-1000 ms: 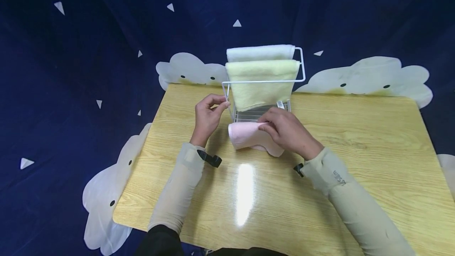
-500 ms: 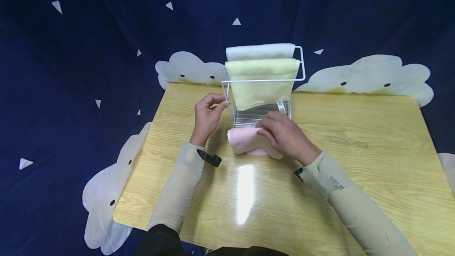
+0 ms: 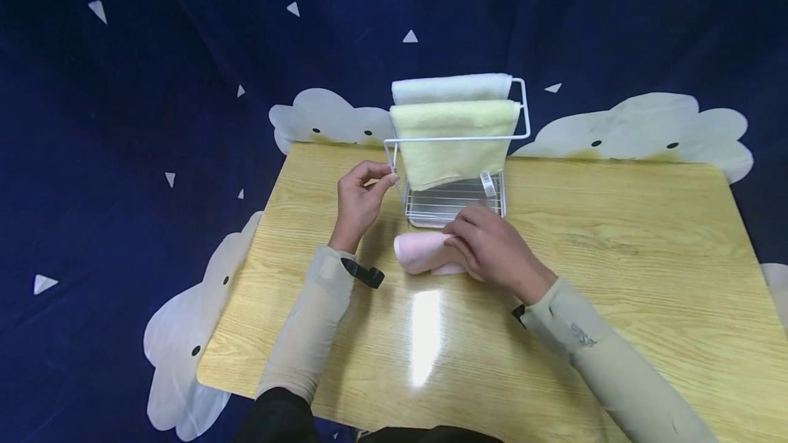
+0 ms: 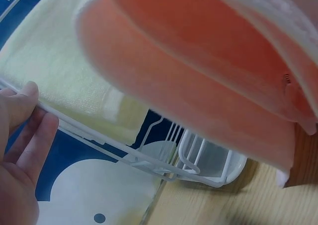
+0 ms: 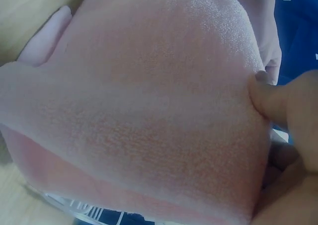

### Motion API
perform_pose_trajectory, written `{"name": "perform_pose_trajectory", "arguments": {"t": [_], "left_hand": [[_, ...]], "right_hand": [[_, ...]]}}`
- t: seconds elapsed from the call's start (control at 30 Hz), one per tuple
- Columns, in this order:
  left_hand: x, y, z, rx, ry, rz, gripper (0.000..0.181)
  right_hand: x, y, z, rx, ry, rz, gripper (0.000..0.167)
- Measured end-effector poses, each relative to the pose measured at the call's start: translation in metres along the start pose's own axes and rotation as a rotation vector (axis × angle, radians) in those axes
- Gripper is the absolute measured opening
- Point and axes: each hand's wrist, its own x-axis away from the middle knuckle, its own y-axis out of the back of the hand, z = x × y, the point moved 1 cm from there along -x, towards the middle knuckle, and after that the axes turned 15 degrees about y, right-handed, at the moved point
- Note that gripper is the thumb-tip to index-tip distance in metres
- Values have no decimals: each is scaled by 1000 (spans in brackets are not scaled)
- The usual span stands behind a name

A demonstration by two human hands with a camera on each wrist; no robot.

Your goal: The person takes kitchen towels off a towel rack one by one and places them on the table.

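Observation:
A pink towel (image 3: 425, 251) hangs folded from my right hand (image 3: 492, 245), which pinches its top edge between thumb and fingers in front of the rack. My left hand (image 3: 360, 200) grips the left upright of the white wire rack (image 3: 458, 139); the left wrist view shows thumb and fingertips on the wire. Over the rack's back bars hang a white towel (image 3: 452, 89) and a yellow towel (image 3: 455, 145). The front bar carries no towel. In the right wrist view the pink towel (image 5: 149, 101) covers most of the rack.
A white tray (image 4: 213, 155) with wires sits at the rack's base. A paper label (image 3: 488, 184) hangs near its right side. The wooden table (image 3: 615, 258) extends around the rack, and a dark blue curtain (image 3: 345, 5) with cloud shapes stands behind.
My right hand has drawn the pink towel toward me, away from the rack, so more of the rack's base shows. The left hand stays on the upright.

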Motion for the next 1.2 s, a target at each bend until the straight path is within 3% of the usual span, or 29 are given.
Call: {"name": "perform_pose_trajectory", "arguments": {"t": [0.8,1.2], "left_hand": [[0,0,0,-18,24,-13,9],[0,1,-1,-18,10,-4,10]], "right_hand": [[15,-10,25,18,-17,53,7],[28,-21,38,28,10,21,9]]}}
